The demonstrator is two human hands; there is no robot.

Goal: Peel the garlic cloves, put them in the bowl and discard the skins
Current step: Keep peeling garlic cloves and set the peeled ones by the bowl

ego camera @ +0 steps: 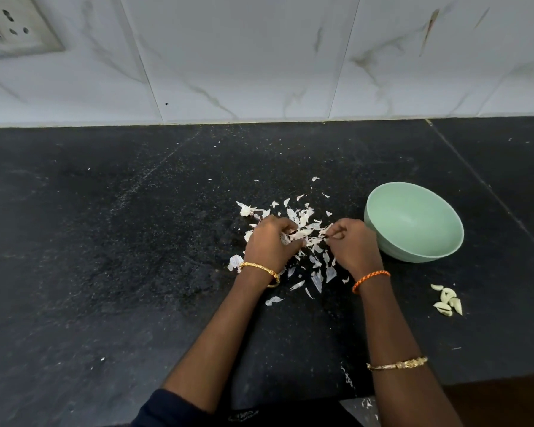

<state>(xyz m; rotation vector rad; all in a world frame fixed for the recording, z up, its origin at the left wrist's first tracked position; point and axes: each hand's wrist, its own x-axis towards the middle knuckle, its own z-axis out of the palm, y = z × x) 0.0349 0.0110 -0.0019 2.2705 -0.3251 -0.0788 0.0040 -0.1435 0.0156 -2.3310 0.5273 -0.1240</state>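
Bench: we see a black speckled stone top running back to a white marble-look tiled wall; a wall socket sits at the far left of that wall.

Skins: we note a loose heap of white papery pieces on the bench, densest between and just beyond our two hands, with stray flakes scattered toward us and to the left.

Left hand: we have the fingers curled down into the heap, gathering skins; a gold bangle sits at the wrist.

Right hand: fingers curled, thumb and fingertips pinching into the skins from the right side. Whether a clove lies inside either grip, we cannot tell. An orange braided band is at the wrist and a second gold bangle further up the forearm.

Bowl: pale green, standing on the bench just right of our right hand, tilted a little toward us; we see nothing lying inside it.

Peeled cloves: a small cluster of pale yellow cloves lies on the bench near its front edge, nearer us than the bowl and apart from it, right of our right forearm.

Sleeve: dark fabric shows at the left upper arm, at the lower frame edge.
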